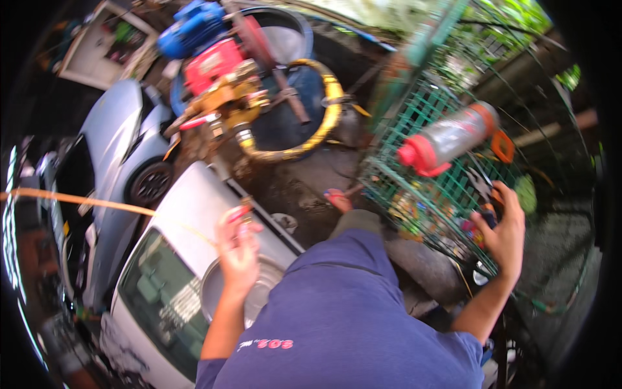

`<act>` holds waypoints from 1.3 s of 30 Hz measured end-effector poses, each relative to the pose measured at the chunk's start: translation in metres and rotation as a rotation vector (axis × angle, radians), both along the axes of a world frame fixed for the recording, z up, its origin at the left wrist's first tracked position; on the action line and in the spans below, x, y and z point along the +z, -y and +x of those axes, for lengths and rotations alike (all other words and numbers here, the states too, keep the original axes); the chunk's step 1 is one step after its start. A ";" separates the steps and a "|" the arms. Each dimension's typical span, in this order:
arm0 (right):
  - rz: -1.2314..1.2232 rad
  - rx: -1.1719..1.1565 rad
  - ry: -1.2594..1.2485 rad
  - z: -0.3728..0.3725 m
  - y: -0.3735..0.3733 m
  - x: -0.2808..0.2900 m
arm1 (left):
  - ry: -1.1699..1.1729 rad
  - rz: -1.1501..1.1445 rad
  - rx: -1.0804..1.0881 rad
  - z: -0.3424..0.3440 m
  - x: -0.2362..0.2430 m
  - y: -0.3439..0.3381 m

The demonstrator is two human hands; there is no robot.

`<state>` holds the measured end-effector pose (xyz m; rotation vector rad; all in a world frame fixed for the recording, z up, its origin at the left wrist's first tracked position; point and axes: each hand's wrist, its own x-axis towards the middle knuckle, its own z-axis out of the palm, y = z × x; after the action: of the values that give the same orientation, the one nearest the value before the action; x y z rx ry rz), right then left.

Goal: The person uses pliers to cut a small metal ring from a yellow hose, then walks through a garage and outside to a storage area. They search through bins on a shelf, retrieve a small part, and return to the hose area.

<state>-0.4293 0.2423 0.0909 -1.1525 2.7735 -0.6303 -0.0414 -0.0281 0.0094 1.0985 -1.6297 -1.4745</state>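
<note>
My left hand [238, 253] is raised in front of the white car, its fingers closed around a small brass fitting with a red handle [241, 212], which looks like a valve. Behind that wrist is a round metal basin [262, 292]. On the right, my right hand [508, 227] grips pliers [481, 188] with dark and orange handles, jaws pointing up and left over a green mesh basket [405, 178]. A grey bottle with a red cap [453, 139] lies on the basket beside an orange-handled tool [502, 146]. Blur hides fine detail.
A pump with a blue motor [191, 29], brass body [230, 97] and yellow hose [334, 97] stands ahead. An orange hose [84, 200] crosses the left side. The white car [181, 207] and a silver-blue car [113, 136] stand left. A green post [418, 58] rises beside the basket.
</note>
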 end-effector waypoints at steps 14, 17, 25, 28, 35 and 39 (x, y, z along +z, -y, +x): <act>-0.348 0.553 1.225 0.158 0.184 -0.060 | 0.249 -0.225 -0.040 -0.023 0.031 -0.040; -0.256 0.626 1.438 0.164 0.197 -0.066 | 0.309 -0.363 -0.078 -0.016 0.031 -0.046; -0.630 1.226 0.859 0.151 0.213 -0.064 | 0.321 -0.533 -0.146 -0.010 0.048 -0.053; -0.685 1.236 0.822 0.152 0.211 -0.067 | 0.392 -0.588 -0.175 -0.009 0.059 -0.051; -0.709 0.897 1.091 0.169 0.200 -0.050 | 0.489 -0.655 -0.183 -0.006 0.077 -0.042; -0.263 0.793 1.359 0.163 0.199 -0.045 | 0.483 -0.659 -0.191 0.000 0.071 -0.043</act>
<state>-0.2661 0.0430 0.0454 -1.0697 1.0430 -1.0779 -0.0413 0.0147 0.0806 0.9611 -2.3759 -0.6800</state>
